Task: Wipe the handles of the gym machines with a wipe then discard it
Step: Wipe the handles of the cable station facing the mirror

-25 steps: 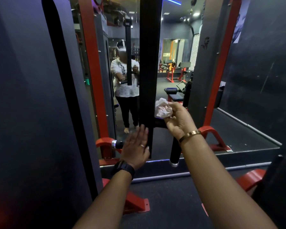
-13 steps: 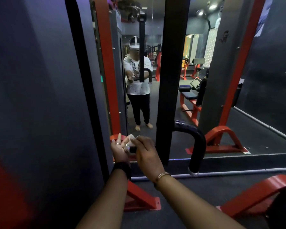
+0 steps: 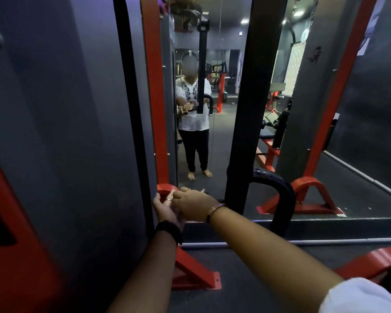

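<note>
Fingers of the right hand (image 3: 194, 203) are curled down over the wipe (image 3: 202, 190), and only a white sliver pokes past the knuckles, lower centre of frame. The left hand (image 3: 167, 211) touches it, fingers stretched up and loose toward the red bracket (image 3: 165, 188). The curved black handle (image 3: 282, 199) stands apart at right, untouched.

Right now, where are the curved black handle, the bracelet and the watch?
handle (image 3: 284, 197): head view, on the outer bend of the curved black bar.
bracelet (image 3: 213, 210): head view, on the band across the right wrist.
watch (image 3: 168, 230): head view, on the black strap round the left wrist.
</note>
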`<action>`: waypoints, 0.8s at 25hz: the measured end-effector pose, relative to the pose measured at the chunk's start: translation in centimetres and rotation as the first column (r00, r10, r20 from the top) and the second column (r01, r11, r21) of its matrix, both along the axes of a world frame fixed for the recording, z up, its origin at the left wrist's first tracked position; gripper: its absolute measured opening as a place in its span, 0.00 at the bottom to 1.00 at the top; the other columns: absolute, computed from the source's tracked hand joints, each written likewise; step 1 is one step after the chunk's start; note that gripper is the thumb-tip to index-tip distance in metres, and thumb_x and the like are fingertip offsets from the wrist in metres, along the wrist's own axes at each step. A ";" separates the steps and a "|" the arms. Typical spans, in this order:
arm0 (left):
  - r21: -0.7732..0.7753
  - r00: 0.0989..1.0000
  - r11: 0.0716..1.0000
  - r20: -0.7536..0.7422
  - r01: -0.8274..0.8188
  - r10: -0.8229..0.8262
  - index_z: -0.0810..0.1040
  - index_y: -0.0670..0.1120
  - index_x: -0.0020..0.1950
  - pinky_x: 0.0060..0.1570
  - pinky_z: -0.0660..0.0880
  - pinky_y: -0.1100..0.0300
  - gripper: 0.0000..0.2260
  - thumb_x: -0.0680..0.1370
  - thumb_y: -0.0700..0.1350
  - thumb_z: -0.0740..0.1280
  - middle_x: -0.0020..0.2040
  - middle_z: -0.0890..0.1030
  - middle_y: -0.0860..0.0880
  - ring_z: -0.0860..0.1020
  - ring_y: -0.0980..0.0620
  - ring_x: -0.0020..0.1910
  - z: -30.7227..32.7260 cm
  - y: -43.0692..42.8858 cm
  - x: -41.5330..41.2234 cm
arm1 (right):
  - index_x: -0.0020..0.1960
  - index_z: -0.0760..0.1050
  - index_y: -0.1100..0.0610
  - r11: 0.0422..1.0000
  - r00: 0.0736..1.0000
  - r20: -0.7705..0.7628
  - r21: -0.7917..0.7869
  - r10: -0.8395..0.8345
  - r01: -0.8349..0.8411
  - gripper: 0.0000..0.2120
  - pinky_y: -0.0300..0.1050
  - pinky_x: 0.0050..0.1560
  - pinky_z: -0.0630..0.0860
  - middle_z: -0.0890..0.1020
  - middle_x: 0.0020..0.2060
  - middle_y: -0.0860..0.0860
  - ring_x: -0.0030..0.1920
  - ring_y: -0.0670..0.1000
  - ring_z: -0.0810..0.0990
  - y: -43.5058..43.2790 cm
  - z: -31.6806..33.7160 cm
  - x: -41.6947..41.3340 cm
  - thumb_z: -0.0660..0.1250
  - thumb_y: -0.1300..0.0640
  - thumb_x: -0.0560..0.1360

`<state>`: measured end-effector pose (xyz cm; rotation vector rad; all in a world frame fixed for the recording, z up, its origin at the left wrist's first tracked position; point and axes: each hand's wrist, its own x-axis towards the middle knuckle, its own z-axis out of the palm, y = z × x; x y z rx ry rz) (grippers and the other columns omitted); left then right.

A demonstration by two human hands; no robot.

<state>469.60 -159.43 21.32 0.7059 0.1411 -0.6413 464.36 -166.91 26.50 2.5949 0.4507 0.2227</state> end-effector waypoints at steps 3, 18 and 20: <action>-0.028 0.999 0.999 0.022 0.037 -0.037 0.72 0.43 0.68 0.33 0.76 0.59 0.33 0.77 0.65 0.48 0.39 0.82 0.41 0.81 0.45 0.36 -0.1 -0.1 0.0 | 0.60 0.70 0.62 0.987 0.987 0.125 -0.115 -0.100 0.114 0.17 0.50 0.51 0.73 0.74 0.55 0.57 0.56 0.58 0.72 0.0 -1.0 0.1 0.48 0.59 0.78; -0.113 0.997 0.994 0.077 0.000 0.009 0.68 0.39 0.70 0.70 0.64 0.48 0.23 0.81 0.52 0.53 0.71 0.67 0.37 0.69 0.43 0.68 2.3 -2.2 -1.9 | 0.62 0.76 0.64 0.900 0.761 0.482 0.273 -0.434 0.340 0.22 0.46 0.65 0.71 0.79 0.58 0.61 0.58 0.56 0.79 -0.5 -4.9 -5.8 0.67 0.58 0.70; -0.084 0.998 0.996 0.068 0.002 0.003 0.68 0.40 0.70 0.71 0.62 0.48 0.24 0.80 0.53 0.54 0.72 0.66 0.39 0.67 0.43 0.70 2.2 -2.3 -2.1 | 0.64 0.73 0.67 0.841 0.742 0.426 0.411 -0.518 0.351 0.22 0.47 0.63 0.73 0.77 0.61 0.63 0.60 0.58 0.77 0.9 -5.1 -5.7 0.66 0.61 0.71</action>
